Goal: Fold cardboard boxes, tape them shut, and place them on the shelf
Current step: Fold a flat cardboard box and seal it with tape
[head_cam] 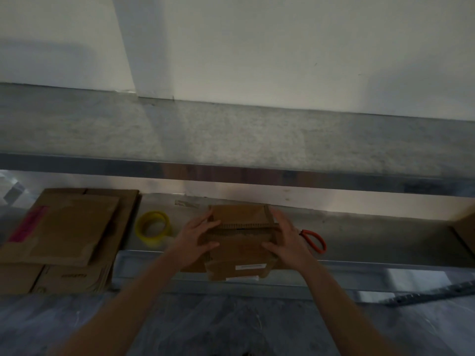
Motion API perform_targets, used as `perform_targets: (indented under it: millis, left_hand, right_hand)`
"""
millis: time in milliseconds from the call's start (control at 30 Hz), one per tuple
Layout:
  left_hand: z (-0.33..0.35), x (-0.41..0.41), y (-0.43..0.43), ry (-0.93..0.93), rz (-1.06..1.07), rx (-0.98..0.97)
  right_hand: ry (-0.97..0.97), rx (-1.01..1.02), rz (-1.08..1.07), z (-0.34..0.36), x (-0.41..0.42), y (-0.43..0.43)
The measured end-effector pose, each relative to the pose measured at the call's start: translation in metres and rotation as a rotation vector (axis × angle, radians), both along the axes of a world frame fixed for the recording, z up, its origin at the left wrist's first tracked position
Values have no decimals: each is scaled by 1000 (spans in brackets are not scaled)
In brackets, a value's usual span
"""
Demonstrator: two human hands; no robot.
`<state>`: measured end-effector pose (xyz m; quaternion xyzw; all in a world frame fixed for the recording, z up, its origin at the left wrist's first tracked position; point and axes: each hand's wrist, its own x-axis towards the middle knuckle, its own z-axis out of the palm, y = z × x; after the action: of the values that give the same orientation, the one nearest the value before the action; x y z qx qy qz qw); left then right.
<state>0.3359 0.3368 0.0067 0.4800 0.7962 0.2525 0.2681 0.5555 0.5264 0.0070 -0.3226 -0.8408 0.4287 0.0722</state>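
L hand (198,240) + R hand (285,240) bracket one small cardboard box (241,242), which sits at the front edge of the lower bench (359,237).
Grip: neither hand clenched. Fingers look fairly straight, laid flat along the box's L and R sides. Both thumbs lie on the near top flap, pressing it down. Nothing else is in either hand.
Flaps are folded over but a dark slit shows btwn near and far flap, so not fully closed. No tape visible across the seam (pic is dim and blurry).
Progress, my read: fold step nearly done on this box; taping and shelving are left.
Yellow tape roll (153,227) lies just L of the box, untouched. Orange-handled scissors (314,240) lie just R, behind the R hand.
Flat cardboard stack (69,232) sits further L, so more boxes are prob. to go.
Upper shelf (231,140) runs above and behind; no taped box shows on it in this view.
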Motion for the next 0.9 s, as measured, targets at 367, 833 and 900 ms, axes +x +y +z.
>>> perform_targets:
  millis: [367,833,900]
  left_hand:
    - [-7,21,1,200,-40,-88]
    - [32,22,8,584,-64,-158]
    - [40,13,-4,657,-62,-140]
  right_hand:
    - [-241,238,77,-9,7,-16]
    - [-214,621,151,32,-18,-38]
    - [-167,708,203,44,-32,-53]
